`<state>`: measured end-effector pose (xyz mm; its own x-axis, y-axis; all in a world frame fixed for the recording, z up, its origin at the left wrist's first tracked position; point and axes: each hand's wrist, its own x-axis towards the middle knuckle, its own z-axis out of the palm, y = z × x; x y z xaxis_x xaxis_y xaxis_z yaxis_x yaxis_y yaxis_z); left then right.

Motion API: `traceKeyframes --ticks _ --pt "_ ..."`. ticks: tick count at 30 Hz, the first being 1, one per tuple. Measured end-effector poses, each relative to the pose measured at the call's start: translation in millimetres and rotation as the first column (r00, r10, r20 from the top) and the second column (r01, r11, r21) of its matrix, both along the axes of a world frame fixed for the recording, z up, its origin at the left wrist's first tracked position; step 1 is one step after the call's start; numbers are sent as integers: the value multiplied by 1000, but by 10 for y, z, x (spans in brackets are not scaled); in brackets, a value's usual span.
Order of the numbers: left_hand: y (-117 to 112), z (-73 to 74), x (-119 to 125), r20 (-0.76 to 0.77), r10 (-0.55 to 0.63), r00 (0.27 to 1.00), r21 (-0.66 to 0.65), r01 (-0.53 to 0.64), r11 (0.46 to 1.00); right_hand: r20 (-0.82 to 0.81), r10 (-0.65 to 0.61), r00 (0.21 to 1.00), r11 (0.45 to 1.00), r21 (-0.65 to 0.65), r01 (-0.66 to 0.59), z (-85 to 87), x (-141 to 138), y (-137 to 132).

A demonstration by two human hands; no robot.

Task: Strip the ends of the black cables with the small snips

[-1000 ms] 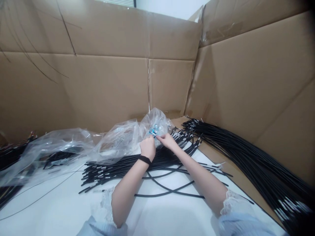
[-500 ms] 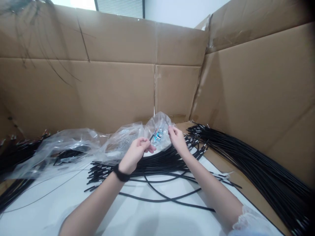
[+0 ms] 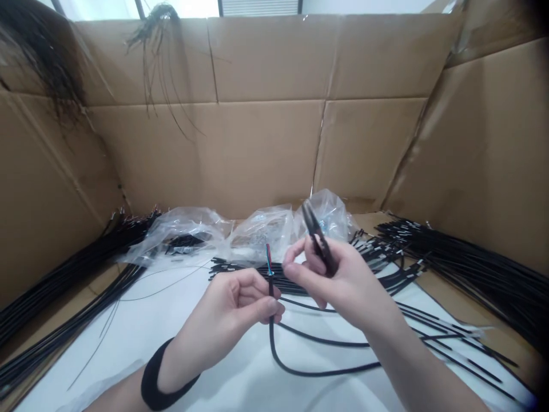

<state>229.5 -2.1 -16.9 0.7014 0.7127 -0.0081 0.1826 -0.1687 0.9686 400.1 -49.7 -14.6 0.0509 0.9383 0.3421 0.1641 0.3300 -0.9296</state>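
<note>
My left hand (image 3: pixel 234 309) is closed round a black cable (image 3: pixel 274 349) just below its stripped end, where thin coloured wires (image 3: pixel 268 258) stick up. The cable loops down over the white table (image 3: pixel 141 337) and off to the right. My right hand (image 3: pixel 338 277) is closed on a small black tube-like piece (image 3: pixel 316 233) that points up and left, with its fingertips close to the coloured wires. Both hands are raised above the table in front of a pile of black cables (image 3: pixel 300 274).
Clear plastic bags (image 3: pixel 257 229) lie at the back of the table. Bundles of black cables lie along the left (image 3: pixel 64 286) and right (image 3: pixel 472 269). Cardboard walls (image 3: pixel 266 131) enclose the table on three sides. Dark wire strands (image 3: pixel 150 34) hang over the cardboard's top edge.
Both hands have come back from the plastic bags toward me. My left hand now holds a cable end upright and my right hand holds a black piece beside it. The view has turned left.
</note>
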Motion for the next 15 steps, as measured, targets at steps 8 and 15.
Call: traceKeyframes --ticks 8,15 --pt "34 -146 -45 -133 297 946 597 -163 786 34 -61 998 991 118 56 -3 -218 177" --pt "62 -173 -73 -198 290 936 745 -48 665 -298 337 893 931 -34 -362 -104 -62 407"
